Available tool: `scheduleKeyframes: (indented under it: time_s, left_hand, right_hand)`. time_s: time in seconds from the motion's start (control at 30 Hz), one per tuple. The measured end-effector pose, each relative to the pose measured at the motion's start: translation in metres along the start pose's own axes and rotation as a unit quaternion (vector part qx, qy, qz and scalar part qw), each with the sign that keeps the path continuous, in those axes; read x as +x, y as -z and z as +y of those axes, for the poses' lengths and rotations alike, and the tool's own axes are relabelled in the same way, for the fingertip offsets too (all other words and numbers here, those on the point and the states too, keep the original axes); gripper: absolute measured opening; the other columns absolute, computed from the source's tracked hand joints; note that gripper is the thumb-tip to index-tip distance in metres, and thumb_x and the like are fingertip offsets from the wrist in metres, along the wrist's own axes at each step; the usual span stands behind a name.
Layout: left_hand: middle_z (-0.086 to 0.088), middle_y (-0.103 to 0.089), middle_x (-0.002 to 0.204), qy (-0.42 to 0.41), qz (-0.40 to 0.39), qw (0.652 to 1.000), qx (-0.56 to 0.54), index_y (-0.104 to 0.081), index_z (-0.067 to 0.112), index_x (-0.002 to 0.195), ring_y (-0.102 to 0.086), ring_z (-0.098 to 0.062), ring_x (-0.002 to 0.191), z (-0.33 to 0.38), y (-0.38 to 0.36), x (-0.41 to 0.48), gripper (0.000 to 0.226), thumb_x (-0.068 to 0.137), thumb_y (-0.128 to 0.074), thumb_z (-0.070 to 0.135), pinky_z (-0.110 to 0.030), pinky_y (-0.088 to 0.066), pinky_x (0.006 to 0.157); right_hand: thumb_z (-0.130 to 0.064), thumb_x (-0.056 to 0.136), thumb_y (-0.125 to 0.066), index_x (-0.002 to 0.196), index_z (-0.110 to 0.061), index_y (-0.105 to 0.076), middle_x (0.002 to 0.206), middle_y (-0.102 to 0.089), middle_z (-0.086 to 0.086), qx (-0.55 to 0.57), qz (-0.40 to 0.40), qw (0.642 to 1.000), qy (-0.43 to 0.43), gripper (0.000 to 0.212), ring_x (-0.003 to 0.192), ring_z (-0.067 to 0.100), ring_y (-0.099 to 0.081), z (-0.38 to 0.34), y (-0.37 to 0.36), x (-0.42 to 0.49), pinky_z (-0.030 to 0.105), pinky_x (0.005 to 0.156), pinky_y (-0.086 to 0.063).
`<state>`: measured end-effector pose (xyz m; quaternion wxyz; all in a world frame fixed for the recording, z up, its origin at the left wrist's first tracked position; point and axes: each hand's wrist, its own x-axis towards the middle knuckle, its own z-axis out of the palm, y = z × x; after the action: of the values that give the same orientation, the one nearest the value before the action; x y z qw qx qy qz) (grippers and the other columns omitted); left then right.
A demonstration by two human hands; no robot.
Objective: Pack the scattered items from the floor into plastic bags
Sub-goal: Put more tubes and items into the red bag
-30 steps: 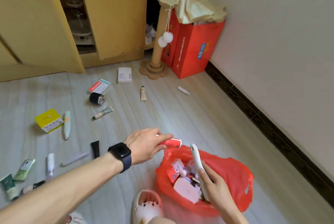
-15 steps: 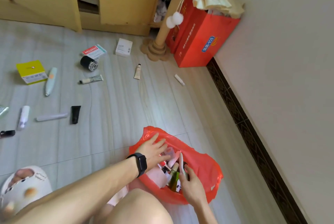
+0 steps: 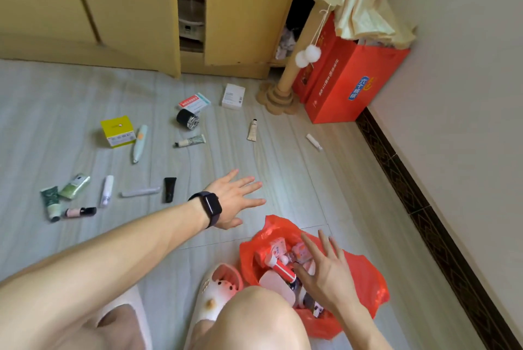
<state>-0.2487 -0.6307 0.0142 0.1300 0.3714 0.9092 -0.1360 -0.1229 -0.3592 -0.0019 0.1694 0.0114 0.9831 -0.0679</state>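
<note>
Left hand [image 3: 232, 202]: fingers spread, empty, above the floor [image 3: 283, 174].
Right hand [image 3: 325, 273]: fingers splayed, empty, over the red bag [image 3: 365, 284].
Red bag: on floor, holding items.
Black tube [image 3: 169, 189]: near left hand.

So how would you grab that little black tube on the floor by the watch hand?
Pinch the black tube across its middle from above, thumb on one long side and fingers on the other. It lies flat on the floor with both long sides free, and the open left hand is the nearer one.
</note>
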Motion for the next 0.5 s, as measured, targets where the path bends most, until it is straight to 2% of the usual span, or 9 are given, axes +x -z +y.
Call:
scheduleKeyframes:
  time_s: [0.17,0.33,0.43,0.5]
  left_hand:
    - [-0.005,-0.002,0.164,0.126,0.001,0.992,0.027,-0.021,0.036,0.153,-0.003,-0.024,0.151,-0.087,0.035,-0.061,0.068,0.092,-0.05,0.046,-0.054,-0.005,0.119]
    - [-0.003,0.001,0.164,0.247,-0.003,0.969,0.02,-0.016,0.041,0.153,-0.001,-0.024,0.151,-0.164,0.012,-0.147,0.069,0.092,-0.047,0.051,-0.055,-0.006,0.119]
    - [-0.001,0.002,0.164,0.333,-0.016,0.942,-0.046,-0.012,0.045,0.153,0.0,-0.024,0.151,-0.19,-0.025,-0.197,0.07,0.092,-0.045,0.054,-0.055,-0.006,0.118]
    - [0.0,0.003,0.164,0.396,-0.036,0.911,-0.11,-0.011,0.045,0.152,0.0,-0.026,0.15,-0.194,-0.062,-0.223,0.072,0.091,-0.046,0.057,-0.055,-0.006,0.118]
  right_hand:
    - [-0.058,0.093,-0.05,0.153,-0.045,-0.019,0.165,-0.011,0.002,0.004,0.034,0.99,0.138,0.068,0.152,0.024,-0.003,-0.089,0.063,0.036,0.036,0.121,-0.015]
    - [-0.06,0.094,-0.046,0.154,-0.047,-0.011,0.166,-0.006,-0.001,-0.046,0.033,0.959,0.277,0.07,0.152,0.023,-0.003,-0.186,0.103,0.072,0.038,0.12,-0.018]
    - [-0.06,0.095,-0.043,0.154,-0.048,-0.002,0.166,0.001,-0.001,-0.114,-0.003,0.932,0.345,0.072,0.152,0.027,-0.002,-0.239,0.11,0.091,0.039,0.121,-0.015]
    - [-0.059,0.096,-0.043,0.153,-0.047,0.0,0.166,0.002,0.0,-0.15,-0.04,0.912,0.38,0.073,0.151,0.029,-0.007,-0.272,0.101,0.104,0.041,0.12,-0.019]
